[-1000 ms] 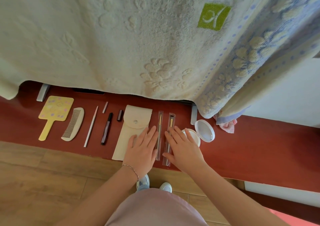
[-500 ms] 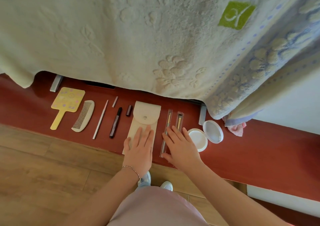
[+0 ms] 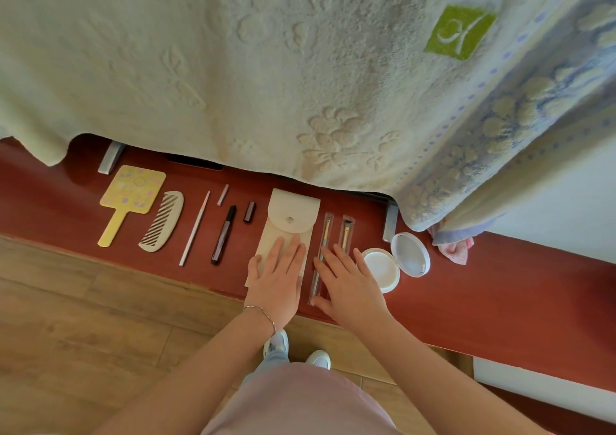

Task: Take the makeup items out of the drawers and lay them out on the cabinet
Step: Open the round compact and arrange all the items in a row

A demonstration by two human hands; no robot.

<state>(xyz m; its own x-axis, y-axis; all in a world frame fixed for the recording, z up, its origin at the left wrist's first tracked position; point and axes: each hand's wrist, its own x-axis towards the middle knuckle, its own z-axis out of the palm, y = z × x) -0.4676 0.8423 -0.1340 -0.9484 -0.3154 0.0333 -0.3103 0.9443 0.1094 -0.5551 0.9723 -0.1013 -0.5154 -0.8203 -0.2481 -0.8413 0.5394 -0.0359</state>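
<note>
On the red cabinet top (image 3: 500,288) the makeup items lie in a row: a yellow hand mirror (image 3: 128,197), a cream comb (image 3: 163,221), a thin white pencil (image 3: 195,227) with its cap (image 3: 222,194), a dark pen (image 3: 223,234) with its cap (image 3: 249,211), a cream snap pouch (image 3: 290,221), two brushes in clear sleeves (image 3: 325,234) (image 3: 346,231), and an open white compact (image 3: 396,261). My left hand (image 3: 276,278) lies flat on the pouch's lower end. My right hand (image 3: 350,284) rests flat, fingers apart, on the lower ends of the brush sleeves.
A large cream towel (image 3: 233,67) and a blue-patterned cloth (image 3: 500,134) hang over the back of the cabinet, hiding what stands behind. A pink cloth (image 3: 453,251) peeks out at the right. Wood floor (image 3: 83,318) lies in front of the cabinet edge.
Both hands have slid back toward the cabinet's front edge; the left one now sits on the pouch's lower end. The view has shifted slightly.
</note>
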